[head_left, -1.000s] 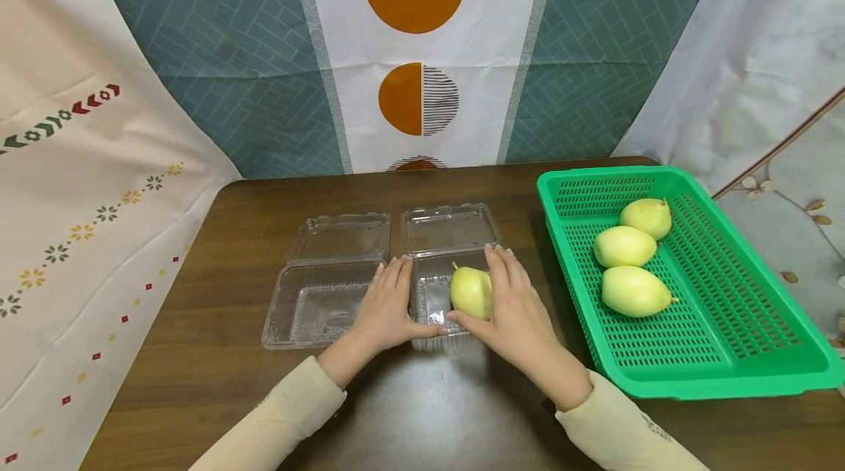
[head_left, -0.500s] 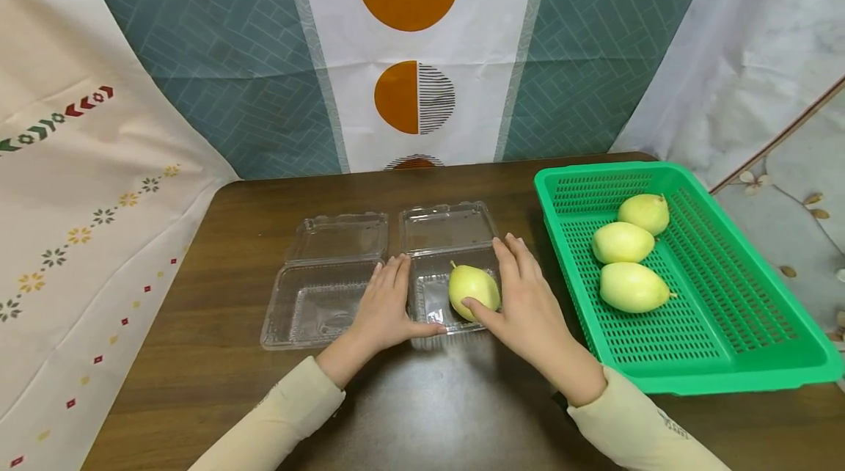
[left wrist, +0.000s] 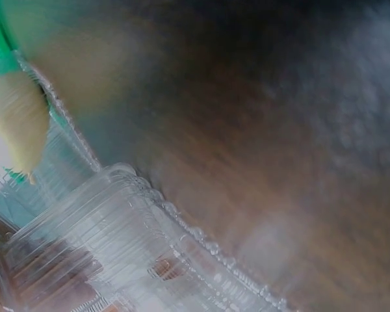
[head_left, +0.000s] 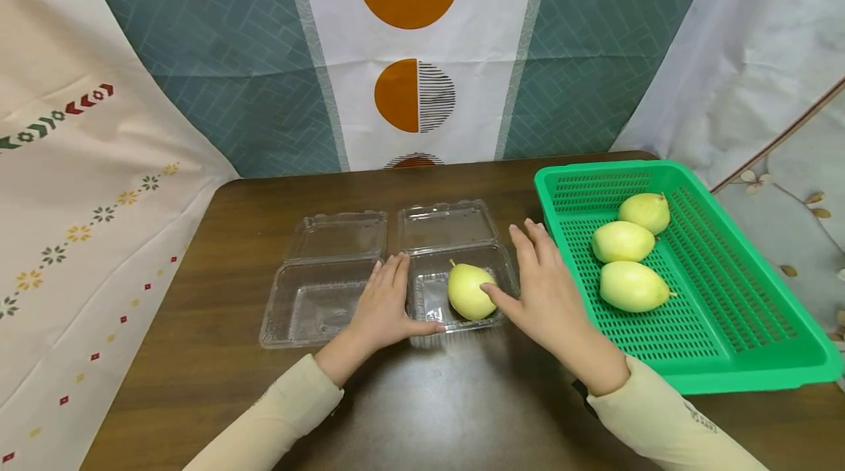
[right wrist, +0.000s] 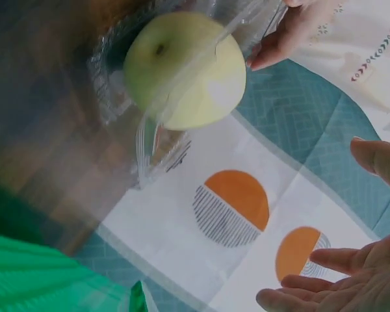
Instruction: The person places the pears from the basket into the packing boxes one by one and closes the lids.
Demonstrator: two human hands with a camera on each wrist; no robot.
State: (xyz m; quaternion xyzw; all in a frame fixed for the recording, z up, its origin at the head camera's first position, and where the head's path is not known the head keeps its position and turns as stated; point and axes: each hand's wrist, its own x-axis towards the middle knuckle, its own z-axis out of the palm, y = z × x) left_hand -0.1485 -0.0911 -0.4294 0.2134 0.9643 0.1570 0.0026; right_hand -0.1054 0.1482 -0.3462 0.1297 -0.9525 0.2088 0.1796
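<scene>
A yellow-green pear (head_left: 467,296) sits in the right-hand clear plastic clamshell box (head_left: 429,296), stem pointing away. My left hand (head_left: 385,313) lies with straight fingers along that box's left side, thumb at its front edge. The right hand (head_left: 553,301) is spread at the box's right side; its thumb overlaps the pear in the head view. In the right wrist view a gap shows between the pear (right wrist: 188,75) and the right fingers (right wrist: 351,260). An open-lidded clamshell box (head_left: 323,304) stands to the left, partly covered by my left hand.
At the right stands a green plastic basket (head_left: 733,377) holding three pears (head_left: 623,242). The boxes' lids (head_left: 447,227) lie folded back. All rest on a dark wooden table (head_left: 218,295), with patterned cloths (head_left: 264,89) hung behind and at the sides.
My right hand has drawn away to the right from the pear, its fingers spreading, and the pear stays in the box. The left hand has hardly moved.
</scene>
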